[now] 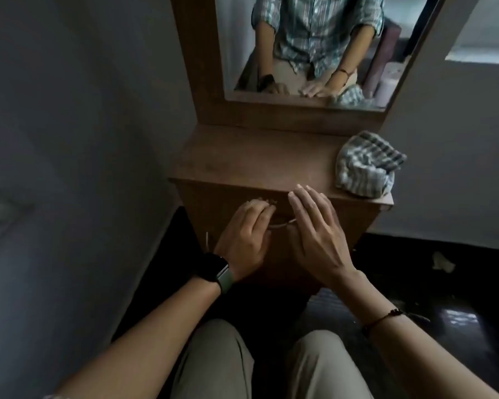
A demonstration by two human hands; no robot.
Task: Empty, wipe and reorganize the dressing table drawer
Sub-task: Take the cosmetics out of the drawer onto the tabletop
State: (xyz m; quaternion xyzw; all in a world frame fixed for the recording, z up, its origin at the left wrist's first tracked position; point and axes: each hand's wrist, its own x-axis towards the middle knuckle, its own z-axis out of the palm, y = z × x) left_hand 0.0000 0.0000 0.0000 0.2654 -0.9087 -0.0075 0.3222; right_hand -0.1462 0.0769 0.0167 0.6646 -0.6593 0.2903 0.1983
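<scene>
The wooden dressing table (pixel 242 156) stands in front of me, its drawer front (pixel 213 203) just under the top edge. My left hand (pixel 247 234) has its fingers curled at the metal drawer handle (pixel 283 223); the handle is mostly hidden behind both hands. My right hand (pixel 317 228) is held flat with straight fingers, its fingertips at the table's front edge, above the handle. The drawer looks shut; its inside is not visible. A crumpled striped cloth (pixel 368 164) lies on the table's right end.
A mirror (pixel 314 47) rises at the back of the table and reflects my torso and hands. A grey wall is on the left. The floor is dark, with a small crumpled scrap (pixel 442 262) at the right. My knees are at the bottom.
</scene>
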